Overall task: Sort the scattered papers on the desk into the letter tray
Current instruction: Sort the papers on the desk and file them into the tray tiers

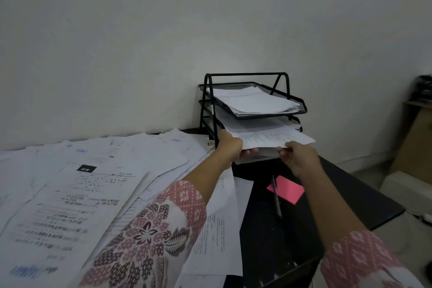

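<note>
Desk (346,196): papers (98,170) scattered left.
Grip: left hand (230,146), right hand (298,154) pinch sheaf (275,137) at letter tray (247,74).
Next: slide in squarely.

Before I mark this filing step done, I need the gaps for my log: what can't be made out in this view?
Lowest tier of the letter tray: largely hidden in the head view behind the sheaf and both hands.
Print on the sheaf: too small and blurred.
Fingers of the left hand: mostly under the sheaf; the right hand pinches its near edge.
The scattered papers: cut off by the left and bottom edges.
</note>
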`<state>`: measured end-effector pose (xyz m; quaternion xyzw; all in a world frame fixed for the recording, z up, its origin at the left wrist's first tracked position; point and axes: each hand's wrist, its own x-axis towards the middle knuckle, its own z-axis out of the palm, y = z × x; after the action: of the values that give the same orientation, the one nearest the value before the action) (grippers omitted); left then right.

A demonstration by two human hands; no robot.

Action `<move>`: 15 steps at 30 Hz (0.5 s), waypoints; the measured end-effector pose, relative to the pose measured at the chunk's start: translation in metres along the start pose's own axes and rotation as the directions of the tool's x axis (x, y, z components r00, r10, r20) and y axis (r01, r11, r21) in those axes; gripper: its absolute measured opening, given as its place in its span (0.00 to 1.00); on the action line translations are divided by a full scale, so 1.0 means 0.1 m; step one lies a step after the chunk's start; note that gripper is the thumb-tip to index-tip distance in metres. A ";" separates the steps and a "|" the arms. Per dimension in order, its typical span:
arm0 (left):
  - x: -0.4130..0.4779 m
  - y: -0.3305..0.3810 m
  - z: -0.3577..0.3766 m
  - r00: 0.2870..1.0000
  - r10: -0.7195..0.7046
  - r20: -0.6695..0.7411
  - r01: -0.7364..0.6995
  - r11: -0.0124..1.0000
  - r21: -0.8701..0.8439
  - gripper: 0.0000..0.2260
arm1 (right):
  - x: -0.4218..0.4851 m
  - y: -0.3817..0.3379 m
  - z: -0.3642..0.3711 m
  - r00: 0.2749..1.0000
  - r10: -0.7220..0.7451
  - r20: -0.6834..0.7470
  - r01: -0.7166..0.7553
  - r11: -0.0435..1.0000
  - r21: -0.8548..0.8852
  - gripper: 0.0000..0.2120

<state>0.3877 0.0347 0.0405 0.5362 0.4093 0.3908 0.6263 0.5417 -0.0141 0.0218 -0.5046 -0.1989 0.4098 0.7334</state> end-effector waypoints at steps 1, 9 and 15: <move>0.02 -0.01 0.01 1.000 0.002 0.015 -0.002 1.000 0.002 0.14 | 0.02 0.01 0.01 1.000 -0.025 -0.010 0.025 1.000 0.001 0.09; 0.12 -0.06 -0.11 0.997 0.048 -0.065 -0.054 0.994 -0.093 0.24 | 0.41 -0.11 0.13 0.986 -0.132 -0.102 0.117 0.983 -0.141 0.07; 0.13 -0.03 -0.10 0.996 0.060 -0.060 -0.066 0.993 -0.093 0.19 | 0.48 -0.16 0.26 0.991 -0.073 -0.108 0.065 0.995 -0.075 0.11</move>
<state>0.3830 0.0505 0.0354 0.5069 0.3909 0.4447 0.6265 0.5578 0.0365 0.0407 -0.5452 -0.1898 0.3483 0.7385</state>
